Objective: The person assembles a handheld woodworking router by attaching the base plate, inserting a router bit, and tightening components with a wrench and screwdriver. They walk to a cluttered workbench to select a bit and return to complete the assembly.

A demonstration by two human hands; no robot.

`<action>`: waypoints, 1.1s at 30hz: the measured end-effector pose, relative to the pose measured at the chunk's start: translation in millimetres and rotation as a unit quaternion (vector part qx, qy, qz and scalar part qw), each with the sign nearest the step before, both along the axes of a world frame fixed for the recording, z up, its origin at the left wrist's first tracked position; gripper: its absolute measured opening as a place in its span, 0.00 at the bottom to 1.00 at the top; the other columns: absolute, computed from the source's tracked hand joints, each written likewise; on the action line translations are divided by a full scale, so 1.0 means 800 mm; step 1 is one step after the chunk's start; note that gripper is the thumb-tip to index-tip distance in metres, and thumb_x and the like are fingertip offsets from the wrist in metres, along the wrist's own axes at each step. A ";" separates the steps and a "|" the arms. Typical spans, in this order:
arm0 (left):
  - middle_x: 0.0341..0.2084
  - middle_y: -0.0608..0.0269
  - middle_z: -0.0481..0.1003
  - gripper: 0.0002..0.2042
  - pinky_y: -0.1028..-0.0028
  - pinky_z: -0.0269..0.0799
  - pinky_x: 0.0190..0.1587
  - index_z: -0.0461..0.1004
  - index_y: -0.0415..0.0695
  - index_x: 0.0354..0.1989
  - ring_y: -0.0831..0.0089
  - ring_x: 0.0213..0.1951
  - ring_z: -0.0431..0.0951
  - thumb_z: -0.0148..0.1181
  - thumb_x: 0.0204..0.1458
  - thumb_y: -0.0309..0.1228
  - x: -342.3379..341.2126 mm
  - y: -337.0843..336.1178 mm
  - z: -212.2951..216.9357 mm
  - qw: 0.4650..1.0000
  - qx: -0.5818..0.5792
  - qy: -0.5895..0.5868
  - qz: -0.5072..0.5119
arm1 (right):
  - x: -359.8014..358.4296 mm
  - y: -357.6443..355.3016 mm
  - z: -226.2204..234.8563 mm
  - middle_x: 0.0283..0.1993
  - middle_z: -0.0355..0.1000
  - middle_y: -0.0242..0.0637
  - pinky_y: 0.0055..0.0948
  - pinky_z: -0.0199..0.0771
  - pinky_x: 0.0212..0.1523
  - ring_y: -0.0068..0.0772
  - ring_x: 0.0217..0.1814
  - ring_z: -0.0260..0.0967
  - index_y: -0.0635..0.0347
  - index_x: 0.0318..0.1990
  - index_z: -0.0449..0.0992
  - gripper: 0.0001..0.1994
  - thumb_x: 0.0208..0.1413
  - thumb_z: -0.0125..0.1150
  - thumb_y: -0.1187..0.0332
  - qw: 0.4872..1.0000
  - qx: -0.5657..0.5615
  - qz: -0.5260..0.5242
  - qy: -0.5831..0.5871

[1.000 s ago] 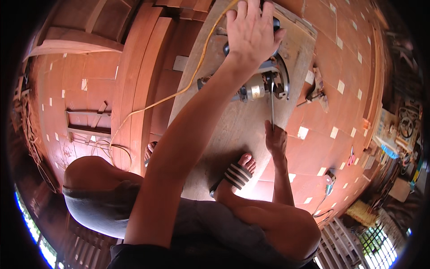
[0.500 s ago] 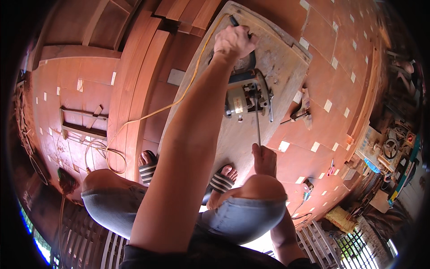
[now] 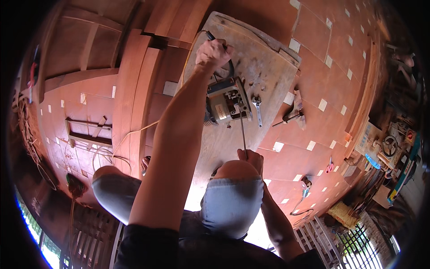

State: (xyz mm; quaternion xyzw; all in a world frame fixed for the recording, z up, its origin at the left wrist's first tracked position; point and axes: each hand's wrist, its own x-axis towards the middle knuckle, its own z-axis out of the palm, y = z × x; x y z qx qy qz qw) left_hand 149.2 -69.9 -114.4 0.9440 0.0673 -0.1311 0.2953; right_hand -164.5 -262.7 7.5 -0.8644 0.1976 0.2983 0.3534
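A grey power tool (image 3: 226, 104) lies on its side on a worn wooden board (image 3: 260, 62) on the floor. My left hand (image 3: 214, 53) reaches far out past the tool and is shut on its black cable (image 3: 230, 67). My right hand (image 3: 251, 158) rests just beyond my right knee (image 3: 233, 188) and is shut on a long thin screwdriver (image 3: 242, 129), whose tip touches the tool's body. A small wrench (image 3: 257, 109) lies on the board to the right of the tool.
Long red-brown planks (image 3: 134, 80) lie to the left of the board. A hammer-like tool (image 3: 291, 117) lies on the tiled floor at right, pliers (image 3: 329, 165) further right. Cluttered tools and a metal grille (image 3: 340, 242) fill the lower right.
My left hand went from spread open above the tool to closed around the cable. My right knee has risen in front of my foot, and the view has shifted so the board sits further right.
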 end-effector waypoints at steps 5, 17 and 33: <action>0.47 0.46 0.83 0.20 0.56 0.78 0.60 0.85 0.57 0.48 0.49 0.51 0.84 0.54 0.56 0.51 -0.010 -0.048 0.020 0.999 -0.010 0.032 -0.013 | -0.080 -0.038 -0.088 0.20 0.72 0.47 0.53 0.67 0.26 0.50 0.22 0.71 0.62 0.27 0.75 0.18 0.65 0.66 0.59 0.978 -0.092 0.007 -0.186; 0.34 0.34 0.81 0.17 0.47 0.81 0.42 0.79 0.48 0.40 0.36 0.37 0.83 0.64 0.55 0.49 -0.064 -0.057 0.065 0.989 -0.020 -0.148 -0.006 | -0.078 -0.039 -0.112 0.24 0.73 0.54 0.48 0.70 0.25 0.59 0.24 0.75 0.64 0.35 0.79 0.16 0.71 0.59 0.60 0.986 -0.059 -0.012 -0.153; 0.70 0.41 0.57 0.23 0.31 0.42 0.71 0.84 0.52 0.44 0.38 0.74 0.51 0.76 0.37 0.45 -0.298 -0.069 0.038 0.917 0.124 -0.288 -0.246 | -0.105 -0.047 -0.187 0.20 0.66 0.49 0.40 0.66 0.25 0.42 0.19 0.64 0.67 0.38 0.79 0.16 0.71 0.60 0.60 0.965 0.099 -0.132 -0.204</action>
